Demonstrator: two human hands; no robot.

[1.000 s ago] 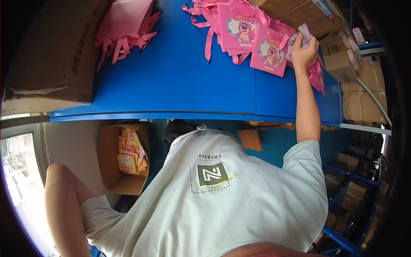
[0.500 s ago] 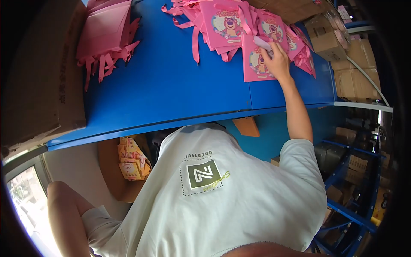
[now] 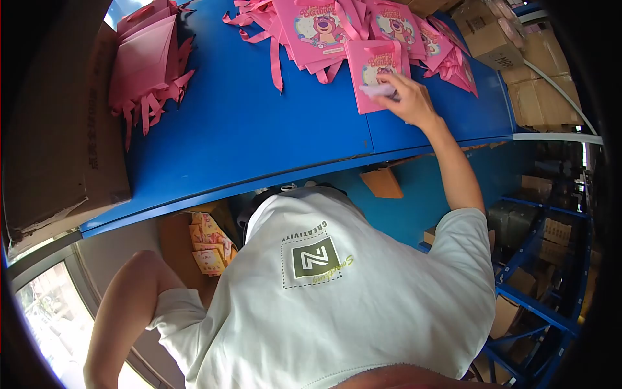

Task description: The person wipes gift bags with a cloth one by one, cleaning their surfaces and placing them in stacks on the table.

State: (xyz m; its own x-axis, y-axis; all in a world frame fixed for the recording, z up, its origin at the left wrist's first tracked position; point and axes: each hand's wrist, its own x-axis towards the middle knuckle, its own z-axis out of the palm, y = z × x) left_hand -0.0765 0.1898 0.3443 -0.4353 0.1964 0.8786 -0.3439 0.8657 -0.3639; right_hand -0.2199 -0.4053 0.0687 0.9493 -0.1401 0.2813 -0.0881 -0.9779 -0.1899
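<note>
Standing at the left end of the blue table (image 3: 240, 129) in the head view, a large cardboard box (image 3: 58, 129) closes off that side, with plain pink gift bags (image 3: 146, 58) stacked just beside it, their ribbons trailing towards the front edge. Along the far edge, from the middle towards the right, spreads an overlapping pile of printed gift bags (image 3: 321, 35), some with loose ribbon handles. A cardboard carton (image 3: 486, 35) sits at the far right corner, and blue shelving (image 3: 544, 311) rises beyond the right end. Below the front edge, an open box (image 3: 175, 240) holds yellow and pink packets (image 3: 208, 249). The single pink gift bag (image 3: 372, 59) is upright-rectangular in outline, with a purple bear and curly lettering on its face and a pink ribbon at the top. It lies at the near side of the pile, across the table's seam. Directly over its lower part, the right hand (image 3: 412, 100) grips a crumpled pale purple wad (image 3: 378, 90) between bent fingers; blur hides whether the wad touches the print. The left hand is out of sight, so its state cannot be told.
</note>
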